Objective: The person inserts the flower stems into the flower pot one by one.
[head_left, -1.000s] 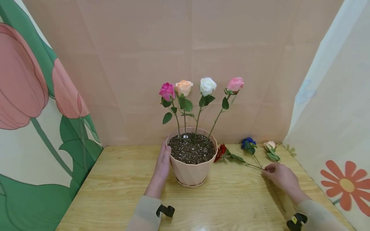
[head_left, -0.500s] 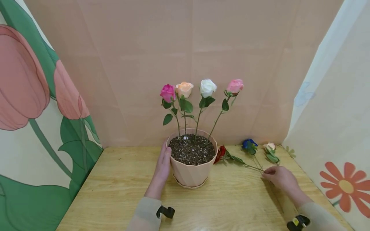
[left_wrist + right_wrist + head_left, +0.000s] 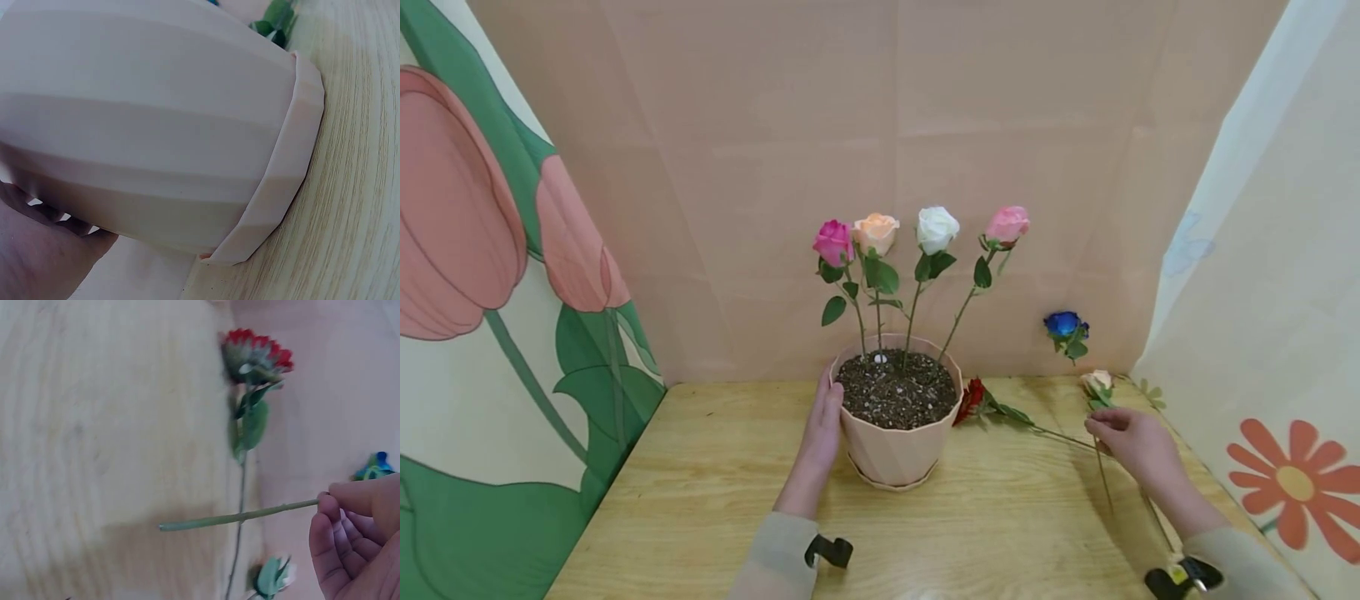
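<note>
My left hand (image 3: 822,429) rests against the left side of a pale pink faceted flowerpot (image 3: 897,454), its fingers laid along the wall. Four-sided views aside, dark soil (image 3: 898,396) fills the pot, and magenta (image 3: 833,242), peach (image 3: 876,232), white (image 3: 937,229) and pink (image 3: 1007,224) roses stand in it. Between thumb and fingertips, my right hand (image 3: 1138,446) pinches the stem of a blue rose (image 3: 1066,325). The bloom is raised at the back, and the cut stem end (image 3: 187,523) sticks out below the fingers. A red flower (image 3: 972,401) lies right of the pot.
A pale cream-pink rose (image 3: 1098,382) lies at the table's back right, partly behind the right hand. The wooden table (image 3: 700,483) meets a pink backdrop (image 3: 760,208) behind the pot. Printed flower panels stand on both sides.
The right hand has lifted the blue rose off the table; its bloom has moved up and slightly right, its stem now upright. The left hand stays on the pot.
</note>
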The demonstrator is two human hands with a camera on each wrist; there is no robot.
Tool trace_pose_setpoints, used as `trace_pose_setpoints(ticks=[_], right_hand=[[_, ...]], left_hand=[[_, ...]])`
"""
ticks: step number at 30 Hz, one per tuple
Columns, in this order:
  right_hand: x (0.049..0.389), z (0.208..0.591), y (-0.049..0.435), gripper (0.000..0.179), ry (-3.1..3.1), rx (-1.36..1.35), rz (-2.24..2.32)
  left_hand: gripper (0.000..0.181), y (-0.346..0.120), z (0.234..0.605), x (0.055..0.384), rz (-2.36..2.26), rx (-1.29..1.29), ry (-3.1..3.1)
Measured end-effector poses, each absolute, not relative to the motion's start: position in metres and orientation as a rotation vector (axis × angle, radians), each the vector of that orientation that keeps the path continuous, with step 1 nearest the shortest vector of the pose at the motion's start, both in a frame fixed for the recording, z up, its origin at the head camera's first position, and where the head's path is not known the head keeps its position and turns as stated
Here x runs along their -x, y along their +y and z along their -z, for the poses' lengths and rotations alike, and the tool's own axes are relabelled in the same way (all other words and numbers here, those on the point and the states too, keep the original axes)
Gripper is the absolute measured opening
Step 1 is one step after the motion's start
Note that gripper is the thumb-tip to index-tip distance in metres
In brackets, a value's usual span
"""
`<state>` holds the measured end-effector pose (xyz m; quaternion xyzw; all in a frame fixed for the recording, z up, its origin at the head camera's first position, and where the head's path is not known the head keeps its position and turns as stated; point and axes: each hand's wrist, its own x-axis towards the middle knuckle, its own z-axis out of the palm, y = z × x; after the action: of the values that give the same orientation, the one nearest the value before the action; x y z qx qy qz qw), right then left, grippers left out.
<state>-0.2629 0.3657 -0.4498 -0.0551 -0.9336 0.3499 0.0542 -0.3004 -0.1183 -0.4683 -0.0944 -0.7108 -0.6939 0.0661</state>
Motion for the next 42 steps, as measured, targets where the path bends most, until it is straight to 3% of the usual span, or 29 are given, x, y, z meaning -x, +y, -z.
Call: trace_pose_setpoints(ticks=[17,24,33,42], right_hand=[[0.248,0.375,0.333,0.047,-2.469,0.158,-1.193],[0.237,0.344,0.312,0.035,-2.353,0.097,-1.228],[0.225,0.302,0.269,0.039,-2.347,0.037,-1.220],[0.231,0.270,0.213,0.024,-2.224,-0.203,-1.302]], left_hand=[[0.060,-0.119,0.469,0.302,2.081,0.302,-2.144],[0.059,-0.118,0.470,0.303,2.096,0.314,-2.137],[0.059,-0.118,0.467,0.303,2.092,0.339,-2.130],[0.060,-0.118,0.467,0.302,2.065,0.337,-2.140]])
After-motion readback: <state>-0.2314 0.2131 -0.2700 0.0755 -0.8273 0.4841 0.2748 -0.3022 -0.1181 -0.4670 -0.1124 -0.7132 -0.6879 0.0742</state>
